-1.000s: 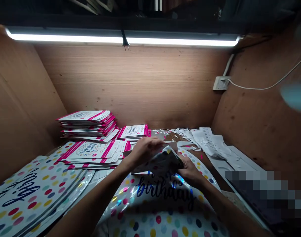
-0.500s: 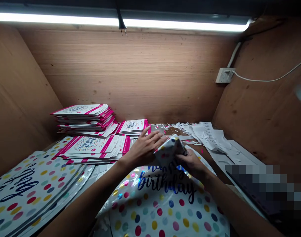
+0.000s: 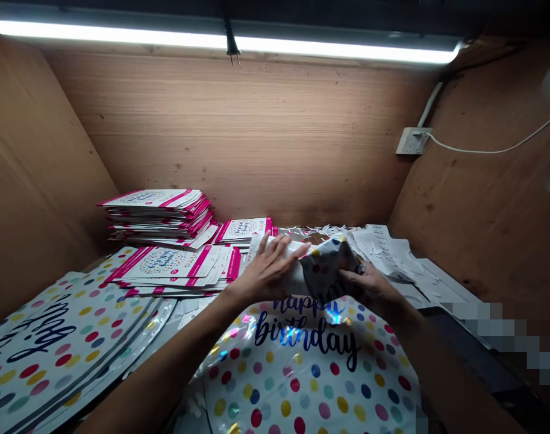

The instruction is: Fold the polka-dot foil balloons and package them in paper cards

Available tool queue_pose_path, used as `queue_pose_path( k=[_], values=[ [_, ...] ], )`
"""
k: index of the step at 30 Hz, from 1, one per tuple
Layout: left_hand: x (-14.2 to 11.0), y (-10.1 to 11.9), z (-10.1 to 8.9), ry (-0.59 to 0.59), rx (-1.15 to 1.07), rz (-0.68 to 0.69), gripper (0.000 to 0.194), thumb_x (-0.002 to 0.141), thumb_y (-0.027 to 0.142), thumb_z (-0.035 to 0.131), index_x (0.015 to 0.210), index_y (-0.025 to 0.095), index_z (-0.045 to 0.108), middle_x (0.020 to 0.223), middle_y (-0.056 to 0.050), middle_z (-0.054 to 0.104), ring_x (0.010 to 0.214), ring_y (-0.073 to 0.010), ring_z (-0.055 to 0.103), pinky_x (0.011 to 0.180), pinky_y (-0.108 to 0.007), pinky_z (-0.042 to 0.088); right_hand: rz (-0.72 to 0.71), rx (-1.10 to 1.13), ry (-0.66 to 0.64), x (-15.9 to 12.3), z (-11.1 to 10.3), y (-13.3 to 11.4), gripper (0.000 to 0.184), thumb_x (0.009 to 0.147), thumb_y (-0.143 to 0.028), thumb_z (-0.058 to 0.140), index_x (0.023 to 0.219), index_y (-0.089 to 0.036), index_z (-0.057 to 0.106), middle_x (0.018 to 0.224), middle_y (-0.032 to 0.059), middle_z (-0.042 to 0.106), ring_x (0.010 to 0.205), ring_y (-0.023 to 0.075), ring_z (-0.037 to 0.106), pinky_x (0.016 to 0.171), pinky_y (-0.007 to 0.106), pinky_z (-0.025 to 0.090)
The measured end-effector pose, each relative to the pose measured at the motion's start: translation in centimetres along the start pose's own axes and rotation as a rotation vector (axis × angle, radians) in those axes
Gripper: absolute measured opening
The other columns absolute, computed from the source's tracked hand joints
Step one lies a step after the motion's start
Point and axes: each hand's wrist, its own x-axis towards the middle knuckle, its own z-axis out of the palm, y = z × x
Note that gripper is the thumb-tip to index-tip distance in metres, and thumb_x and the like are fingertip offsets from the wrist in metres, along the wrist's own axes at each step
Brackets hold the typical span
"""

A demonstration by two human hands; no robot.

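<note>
My left hand [image 3: 271,268] is closed round a white, flat paper piece [image 3: 295,280], its fingers over the far edge; part of the paper is hidden behind them. In my right hand [image 3: 369,284] is a folded foil balloon [image 3: 331,271] with coloured dots, pinched at its right end. The folded balloon's left end meets the white paper; whether it lies inside or against it, I cannot tell. Below both hands, a flat round foil balloon [image 3: 297,367] lettered "happy birthday" lies spread out with colourful dots.
More dotted balloons [image 3: 71,337] lie in a flat pile at left. Pink-and-white printed packets stand in a tall stack [image 3: 159,220], a lower stack [image 3: 175,268] and a small pile [image 3: 245,230]. Paper scraps [image 3: 387,250] lie at right, near a dark flat object [image 3: 459,343]. A socket [image 3: 412,140] is on the wall.
The folded balloon has turned and shifted slightly right with my right hand. White paper now shows under my left hand, which has curled its fingers.
</note>
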Motion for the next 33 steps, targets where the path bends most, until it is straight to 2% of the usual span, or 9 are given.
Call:
queue_pose_path(
  k=[3,5,9,12,16,18,22,25,33],
  values=[
    [-0.1,-1.4,-0.2,0.031,0.016,-0.080,0.124,0.056,0.052,0.083,0.158,0.023,0.020,0.149,-0.021,0.031,0.142,-0.0442,0.025,0.119,-0.063,0.003,-0.129,-0.120,0.192,0.2,-1.8,-1.1,0.036,0.070,-0.039,0.086,0.093,-0.016,0.070,0.086,0.0067,0.075,0.085,0.0268,0.070,0.079,0.038,0.056],
    [-0.1,-1.8,-0.3,0.048,0.028,-0.097,0.126,0.055,0.051,0.084,0.159,0.023,0.019,0.151,-0.020,0.030,0.142,-0.0445,0.024,0.118,-0.064,0.002,-0.116,-0.203,0.222,0.2,-2.6,-1.4,0.036,0.072,-0.043,0.084,0.089,-0.016,0.070,0.082,0.0070,0.075,0.080,0.0270,0.071,0.075,0.039,0.057],
    [0.1,-1.4,-0.3,0.080,0.053,-0.081,0.122,0.060,0.050,0.085,0.159,0.027,0.019,0.155,-0.018,0.025,0.146,-0.0442,0.018,0.119,-0.063,-0.002,0.035,-0.398,0.137,0.0,-3.0,-1.3,0.039,0.071,-0.049,0.082,0.073,-0.013,0.067,0.067,0.0049,0.071,0.063,0.0234,0.068,0.061,0.035,0.054],
    [0.2,-0.9,-0.3,0.101,0.070,-0.045,0.109,0.069,0.043,0.080,0.159,0.031,0.020,0.159,-0.017,0.022,0.148,-0.0430,0.014,0.119,-0.064,-0.002,0.108,-0.477,0.017,-0.1,-2.9,-1.3,0.039,0.073,-0.049,0.080,0.075,-0.012,0.069,0.066,0.0035,0.070,0.061,0.0202,0.066,0.059,0.031,0.052],
    [0.2,-0.6,-0.1,0.098,0.068,-0.016,0.108,0.069,0.041,0.081,0.159,0.032,0.021,0.159,-0.017,0.021,0.149,-0.0421,0.012,0.119,-0.064,-0.001,0.034,-0.583,-0.122,-0.2,-3.0,-1.7,0.035,0.076,-0.047,0.077,0.073,-0.013,0.069,0.068,0.0006,0.066,0.063,0.0163,0.061,0.059,0.025,0.047],
    [0.2,-0.6,0.0,0.102,0.053,-0.006,0.109,0.068,0.044,0.082,0.158,0.032,0.022,0.159,-0.017,0.021,0.149,-0.0425,0.013,0.119,-0.065,0.000,0.021,-0.595,-0.146,-0.2,-3.2,-2.0,0.033,0.074,-0.045,0.078,0.070,-0.013,0.069,0.067,0.0003,0.065,0.061,0.0156,0.059,0.057,0.024,0.046],
    [0.3,-0.2,-0.1,0.121,0.049,0.063,0.096,0.075,0.040,0.077,0.157,0.036,0.026,0.160,-0.015,0.021,0.149,-0.0412,0.015,0.119,-0.066,0.000,0.097,-0.609,-0.190,-0.4,-3.6,-2.3,0.026,0.072,-0.037,0.077,0.066,-0.013,0.067,0.059,-0.0021,0.059,0.055,0.0126,0.052,0.052,0.022,0.041],
    [0.3,0.3,-0.1,0.125,0.059,0.110,0.095,0.076,0.031,0.075,0.157,0.039,0.025,0.160,-0.013,0.020,0.150,-0.0409,0.014,0.119,-0.066,0.000,0.120,-0.619,-0.262,-0.6,-3.8,-2.4,0.022,0.073,-0.032,0.074,0.064,-0.013,0.066,0.058,-0.0036,0.055,0.056,0.0109,0.048,0.053,0.021,0.038],
    [0.5,1.3,-0.1,0.141,0.038,0.104,0.089,0.081,0.034,0.072,0.156,0.041,0.025,0.157,-0.013,0.025,0.149,-0.0393,0.017,0.121,-0.064,0.005,0.157,-0.482,-0.118,-0.9,-2.9,-2.5,0.018,0.069,-0.029,0.076,0.075,-0.013,0.071,0.066,-0.0008,0.065,0.061,0.0140,0.058,0.057,0.023,0.044]
  ],
)
